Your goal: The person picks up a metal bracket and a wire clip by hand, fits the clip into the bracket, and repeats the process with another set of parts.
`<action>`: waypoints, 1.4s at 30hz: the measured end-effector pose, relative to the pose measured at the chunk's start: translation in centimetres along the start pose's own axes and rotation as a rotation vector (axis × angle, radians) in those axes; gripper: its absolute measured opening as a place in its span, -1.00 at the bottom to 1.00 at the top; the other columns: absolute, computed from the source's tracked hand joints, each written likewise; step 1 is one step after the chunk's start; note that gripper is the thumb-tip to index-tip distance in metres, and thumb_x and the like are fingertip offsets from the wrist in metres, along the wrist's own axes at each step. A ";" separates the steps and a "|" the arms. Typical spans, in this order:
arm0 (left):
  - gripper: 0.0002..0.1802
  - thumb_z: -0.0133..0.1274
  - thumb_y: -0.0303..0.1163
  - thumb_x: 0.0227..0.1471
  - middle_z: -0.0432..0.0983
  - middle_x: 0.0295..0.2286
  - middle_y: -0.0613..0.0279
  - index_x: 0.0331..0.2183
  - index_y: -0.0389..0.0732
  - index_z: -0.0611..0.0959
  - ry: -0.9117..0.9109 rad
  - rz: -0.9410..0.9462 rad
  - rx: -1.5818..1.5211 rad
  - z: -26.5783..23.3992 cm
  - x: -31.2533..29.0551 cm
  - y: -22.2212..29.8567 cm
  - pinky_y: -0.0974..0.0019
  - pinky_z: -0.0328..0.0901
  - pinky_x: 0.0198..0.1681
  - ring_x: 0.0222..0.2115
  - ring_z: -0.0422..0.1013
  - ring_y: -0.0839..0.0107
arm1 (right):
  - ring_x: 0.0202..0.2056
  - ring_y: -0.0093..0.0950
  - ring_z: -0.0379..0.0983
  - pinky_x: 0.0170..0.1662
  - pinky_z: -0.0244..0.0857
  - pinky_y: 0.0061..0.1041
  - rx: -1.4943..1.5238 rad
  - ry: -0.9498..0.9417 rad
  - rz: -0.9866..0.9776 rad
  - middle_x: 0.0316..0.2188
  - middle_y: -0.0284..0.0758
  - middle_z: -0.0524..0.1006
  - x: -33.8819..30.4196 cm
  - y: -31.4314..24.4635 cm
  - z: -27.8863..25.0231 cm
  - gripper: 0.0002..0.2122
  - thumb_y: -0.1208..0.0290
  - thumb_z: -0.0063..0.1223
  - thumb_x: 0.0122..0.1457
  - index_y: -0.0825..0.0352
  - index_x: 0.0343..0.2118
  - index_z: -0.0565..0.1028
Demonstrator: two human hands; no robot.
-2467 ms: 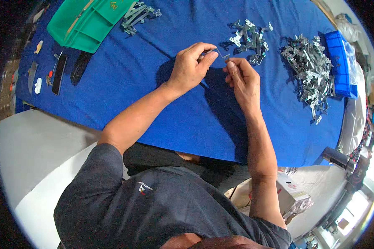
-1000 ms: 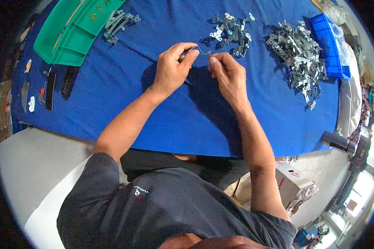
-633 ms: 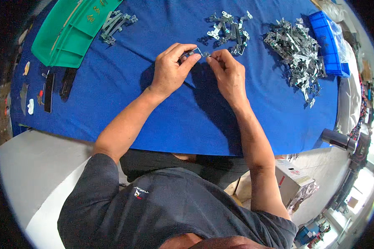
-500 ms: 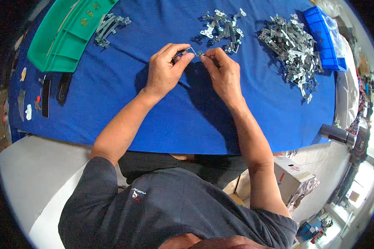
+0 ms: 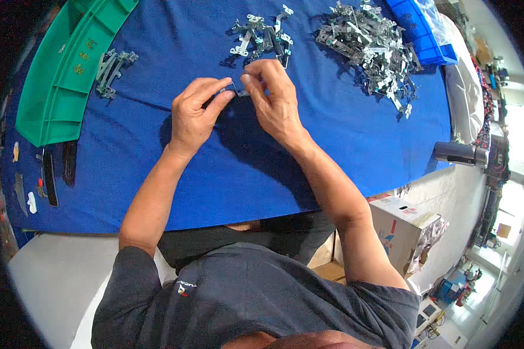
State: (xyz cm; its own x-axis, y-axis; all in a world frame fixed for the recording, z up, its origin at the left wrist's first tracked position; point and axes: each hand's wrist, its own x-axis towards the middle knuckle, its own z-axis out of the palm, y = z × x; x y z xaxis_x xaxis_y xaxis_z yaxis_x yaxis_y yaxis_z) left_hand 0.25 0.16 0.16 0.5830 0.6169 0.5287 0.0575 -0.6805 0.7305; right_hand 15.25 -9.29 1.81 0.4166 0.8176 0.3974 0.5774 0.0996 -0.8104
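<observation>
A small, bent metal bracket (image 5: 233,88) is pinched between the thumb and fingers of my left hand (image 5: 195,115), above the blue cloth. My right hand (image 5: 276,104) is right beside it, thumb and fingertips drawn together near the bracket's right end. What those fingertips hold, if anything, is too small to make out. Beyond my hands lies a loose group of metal brackets (image 5: 262,38). A much larger heap of similar brackets (image 5: 364,49) is to its right, and a small cluster of brackets (image 5: 112,73) lies at the left.
A green plastic bin (image 5: 58,99) stands on the far left of the blue cloth-covered table (image 5: 367,148). At the far right is a blue plastic crate (image 5: 428,35). Black strips (image 5: 50,177) lie near the left edge; a dark cylinder (image 5: 457,153) sits at the right edge.
The whole view has shifted, with the table things now farther left. My right thumb and fingertips have shifted up from the bracket's end; my left hand still holds it.
</observation>
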 end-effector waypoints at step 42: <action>-0.87 -0.06 -0.56 0.15 0.61 -0.23 0.21 -0.24 -0.24 0.55 -0.047 -0.510 -0.562 -0.6 -0.3 -0.5 0.55 0.32 -0.43 -0.47 0.37 0.70 | -0.48 -0.60 0.46 -0.39 0.33 -0.55 0.142 -0.122 0.229 -0.52 -0.31 0.54 -0.5 0.4 0.0 -0.88 0.46 0.11 0.23 0.39 -0.23 0.55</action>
State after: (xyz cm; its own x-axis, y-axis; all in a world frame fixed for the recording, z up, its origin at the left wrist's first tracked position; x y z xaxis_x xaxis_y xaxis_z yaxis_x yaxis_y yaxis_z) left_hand -0.45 0.54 -0.17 0.6296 0.7748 0.0569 -0.0850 -0.0041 0.9964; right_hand 15.20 -9.68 1.29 0.4325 0.8891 0.1498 0.3705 -0.0237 -0.9285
